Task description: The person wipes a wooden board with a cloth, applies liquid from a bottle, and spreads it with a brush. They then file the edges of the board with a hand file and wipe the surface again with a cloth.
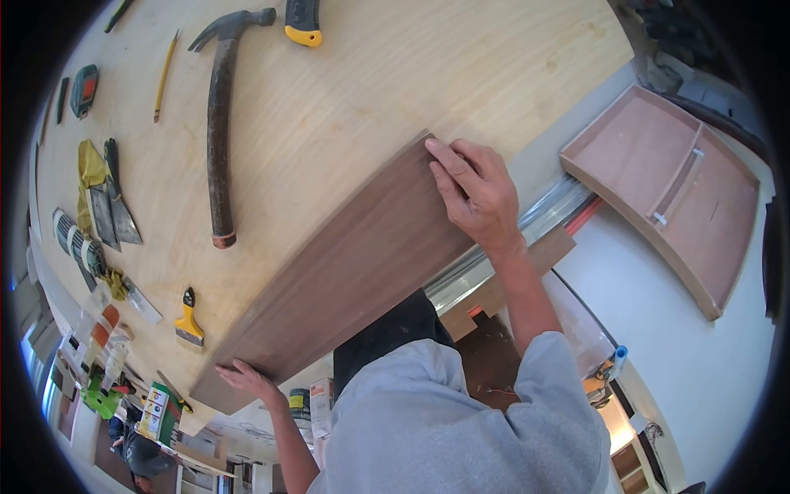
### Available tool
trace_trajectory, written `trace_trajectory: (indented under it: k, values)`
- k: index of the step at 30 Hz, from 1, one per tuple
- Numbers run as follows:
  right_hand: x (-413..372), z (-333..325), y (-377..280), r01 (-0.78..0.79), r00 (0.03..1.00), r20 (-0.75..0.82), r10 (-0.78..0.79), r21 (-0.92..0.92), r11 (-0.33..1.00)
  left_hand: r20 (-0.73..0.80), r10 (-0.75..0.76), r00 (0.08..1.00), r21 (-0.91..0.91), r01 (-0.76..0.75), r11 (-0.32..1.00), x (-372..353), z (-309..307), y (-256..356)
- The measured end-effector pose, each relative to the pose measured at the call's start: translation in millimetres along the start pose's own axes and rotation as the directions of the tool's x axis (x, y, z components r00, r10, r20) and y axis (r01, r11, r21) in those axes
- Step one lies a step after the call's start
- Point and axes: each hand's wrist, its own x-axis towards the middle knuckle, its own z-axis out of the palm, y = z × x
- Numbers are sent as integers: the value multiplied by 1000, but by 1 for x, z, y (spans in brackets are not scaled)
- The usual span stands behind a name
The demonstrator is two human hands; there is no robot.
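A long dark-brown wooden board [346, 263] lies slantwise along the near edge of the light plywood worktop [395, 74]. At its lower left end my left hand [251, 383] rests on the surface, fingers stretched out and apart. My right hand [481, 189] is closed on the board's upper right end, the index finger reaching to its corner and the others bent. A claw hammer [220, 132] lies beyond the board. Closer to my left hand is a yellow-handled scraper [189, 317], apart from it.
A pencil [166, 76], a tape measure [84, 90], putty knives [113, 210] and a yellow-ended tool handle [303, 23] lie on the worktop. To the right stands a shallow wooden tray [634, 132]. Another person [141, 449] is at the lower left.
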Motion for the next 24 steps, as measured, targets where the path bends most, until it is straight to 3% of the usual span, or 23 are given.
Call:
trace_trajectory:
  k: [1,4,7,13,16,19,22,24]
  values:
    - [0,0,0,-4,1000,-15,4,17,1000,9,165,986,105,-165,981,-5,9,-18]
    - [7,-2,-6,-45,999,11,45,-16,999,-12,-171,985,-100,169,980,-3,23,-23]
    - [8,0,-8,-16,1000,10,17,-30,999,-14,44,999,24,-43,999,-8,26,-40]
    - [3,7,3,25,998,-49,-26,-28,999,-51,187,981,30,-185,982,-5,15,-19]
    - [-1,6,7,34,997,-68,-32,24,999,-52,-78,996,-145,70,987,0,11,6]
    - [0,4,4,27,996,-82,-25,16,1000,-19,13,1000,-5,-13,1000,-4,24,-28]
    - [6,4,-1,-4,999,-53,4,7,1000,-5,-97,995,-113,96,989,-2,17,-7]
    - [3,6,1,21,998,-61,-21,-8,1000,-18,58,998,-17,-58,998,-5,20,-20]
